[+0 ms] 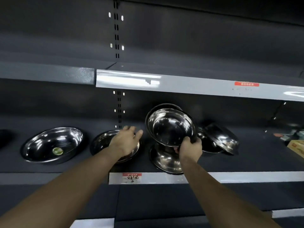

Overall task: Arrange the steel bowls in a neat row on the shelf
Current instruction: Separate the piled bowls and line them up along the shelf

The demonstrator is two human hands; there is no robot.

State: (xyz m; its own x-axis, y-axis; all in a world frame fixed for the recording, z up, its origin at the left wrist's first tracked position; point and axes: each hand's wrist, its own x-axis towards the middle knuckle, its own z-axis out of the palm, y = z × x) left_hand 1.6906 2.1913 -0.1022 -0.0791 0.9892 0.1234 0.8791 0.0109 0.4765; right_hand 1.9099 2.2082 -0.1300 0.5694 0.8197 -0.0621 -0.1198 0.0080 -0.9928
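Centrally, a steel bowl (170,127) is held tilted toward the camera, its lower rim gripped by the curled fingers of the right hand (190,149). Directly beneath it, a second bowl (164,162) lies on the dark shelf (74,167), near the front edge. Left of centre, the left hand (126,140) is laid with relaxed, extended fingers over a third bowl (105,142); nothing is grasped by it. At the left of the frame, a larger bowl (52,143) rests alone, with a round green sticker (57,151) inside; its print cannot be read. Right of centre, two further bowls (218,140) lean together, one tilted over the other. On the shelf's front strip, a price label (132,177) with a red header and handwritten characters is fixed; the writing is blurred. On the upper shelf edge (189,84), a red tag (246,84) with illegible light characters is fixed. At the far right, a yellow carton (297,147) is partly seen.
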